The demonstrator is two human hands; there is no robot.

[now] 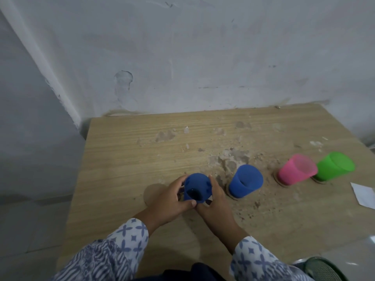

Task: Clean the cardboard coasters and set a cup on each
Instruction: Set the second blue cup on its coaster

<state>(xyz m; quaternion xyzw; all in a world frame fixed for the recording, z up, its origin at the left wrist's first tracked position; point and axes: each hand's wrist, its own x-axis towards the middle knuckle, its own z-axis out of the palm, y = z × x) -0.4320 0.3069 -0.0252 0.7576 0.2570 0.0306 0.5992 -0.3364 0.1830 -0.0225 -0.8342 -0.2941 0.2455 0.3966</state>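
The held blue cup (197, 186) is sitting between both hands, tilted so its mouth is facing the camera. The left hand (170, 201) is curling round its left wall, thumb near the rim, and the right hand (217, 205) is closing on the right wall. It is probably light, fairly stiff plastic with smooth sides, so a wrap around the mid-wall should be holding it safely. Its inside is looking dark and empty. Just left of this cup, a bare coaster (154, 192) is lying on the table (132, 149), likely its seat. To the cup's right, a second blue cup (246, 180) is standing on its own coaster (233, 196). Farther right, a pink cup (296, 172) and a green cup (334, 166) are standing on coasters, with nothing showing inside either.
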